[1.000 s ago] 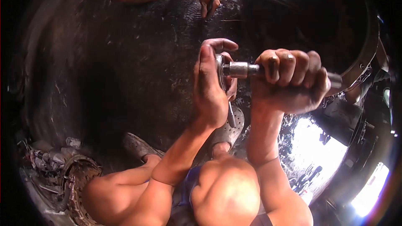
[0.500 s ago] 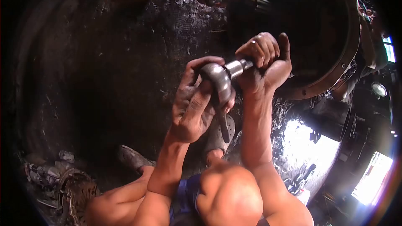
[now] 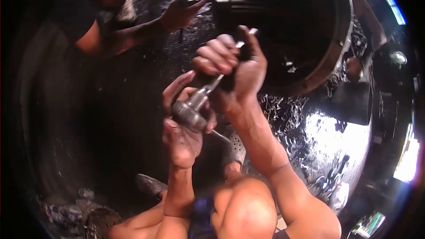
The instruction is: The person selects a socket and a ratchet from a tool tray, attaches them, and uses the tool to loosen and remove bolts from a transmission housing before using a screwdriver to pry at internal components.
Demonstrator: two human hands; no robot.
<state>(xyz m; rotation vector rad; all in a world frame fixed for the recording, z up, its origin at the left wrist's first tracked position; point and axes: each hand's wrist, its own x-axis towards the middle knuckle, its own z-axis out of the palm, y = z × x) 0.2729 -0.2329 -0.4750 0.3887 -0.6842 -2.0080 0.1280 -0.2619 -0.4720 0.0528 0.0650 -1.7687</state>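
Near the middle of the head view, my left hand (image 3: 183, 137) is curled around a rounded shiny metal part (image 3: 191, 114), with the fingers spread about it. A narrow shaft slants up and right from the part towards my right hand (image 3: 234, 64). The right fist is closed on a slim metal rod (image 3: 215, 82), whose bright tip shows above the thumb. From below the part a thin metal piece (image 3: 221, 136) points down and right. Both hands are slightly blurred.
A co-worker's hand (image 3: 181, 15) holds a thin tool at the top, over a large round dark basin (image 3: 325, 68). Metal scraps (image 3: 283, 110) lie on the floor at the right. Machine parts (image 3: 66, 212) sit at the lower left. Clogs (image 3: 234, 148) are on my feet.
Both hands have moved left, the left one also down. The metal part has turned, and more of the rod shows between the hands. The co-worker's arm now reaches in lower, with more of the body visible.
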